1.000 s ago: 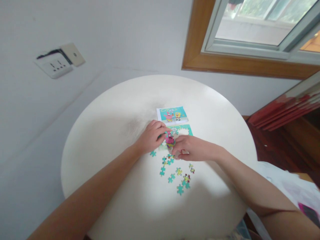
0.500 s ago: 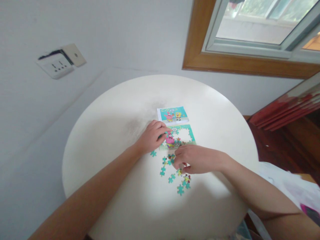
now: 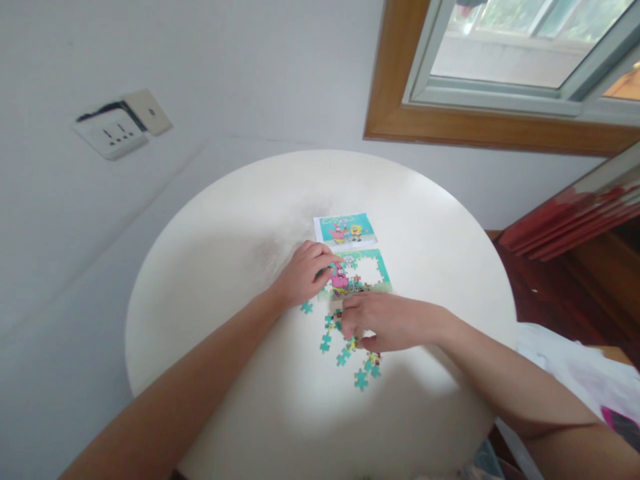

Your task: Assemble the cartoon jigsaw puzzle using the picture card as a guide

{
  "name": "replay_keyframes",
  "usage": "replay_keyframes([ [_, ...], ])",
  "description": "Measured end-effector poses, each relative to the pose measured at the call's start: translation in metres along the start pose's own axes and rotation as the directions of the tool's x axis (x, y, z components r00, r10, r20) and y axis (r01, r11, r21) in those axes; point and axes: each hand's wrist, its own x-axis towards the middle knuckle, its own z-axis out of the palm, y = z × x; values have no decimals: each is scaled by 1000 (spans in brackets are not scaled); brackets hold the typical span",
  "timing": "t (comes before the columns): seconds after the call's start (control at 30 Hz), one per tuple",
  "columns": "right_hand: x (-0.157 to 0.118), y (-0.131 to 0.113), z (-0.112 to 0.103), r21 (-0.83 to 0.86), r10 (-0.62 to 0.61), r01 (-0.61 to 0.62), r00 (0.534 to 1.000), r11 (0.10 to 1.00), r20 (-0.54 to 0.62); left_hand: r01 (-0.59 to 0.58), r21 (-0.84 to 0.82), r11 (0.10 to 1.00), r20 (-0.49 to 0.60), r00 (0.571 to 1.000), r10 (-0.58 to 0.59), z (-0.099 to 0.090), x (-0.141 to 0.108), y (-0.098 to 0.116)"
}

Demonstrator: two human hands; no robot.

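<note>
A partly filled jigsaw puzzle (image 3: 384, 287) with a white gap at its upper right lies on the table, just below a printed picture card (image 3: 370, 233) of cartoon figures. My left hand (image 3: 306, 272) rests on the puzzle's left edge, fingers apart and holding nothing. Over the loose pieces below the puzzle, my right hand (image 3: 383, 320) is curled with fingertips down by a yellow piece (image 3: 352, 344); whether it grips anything is hidden. Several teal pieces (image 3: 361, 380) lie nearer me, and one teal piece (image 3: 307, 307) sits beside my left wrist.
The round white table (image 3: 200, 267) stands against a wall with a socket (image 3: 113, 132) at the left. A wood-framed window (image 3: 490, 127) is at the upper right. White sheets (image 3: 575, 373) and a red curtain (image 3: 565, 223) are right of the table.
My right hand has shifted slightly left over the loose pieces, and the yellow piece by its fingertips has moved a little left. My left hand has stayed in place.
</note>
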Motion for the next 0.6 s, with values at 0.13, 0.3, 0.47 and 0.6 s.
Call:
replay_keyframes([
  [0.13, 2, 0, 5, 63, 1, -1, 1000, 998, 1, -2, -3, 1000, -4, 1000, 2, -1, 1, 1],
  [0.3, 1, 3, 5, 198, 2, -6, 1000, 980, 21, -3, 7, 1000, 0, 1000, 3, -1, 1, 1],
  [0.47, -6, 24, -9, 390, 201, -99, 952, 915, -232, -1, 23, 1000, 3, 1000, 1, 1, -1, 0],
  [0.6, -4, 48, -9, 622, 461, -116, 777, 774, -430, 4, 26, 1000, 0, 1000, -4, 2, -1, 0],
])
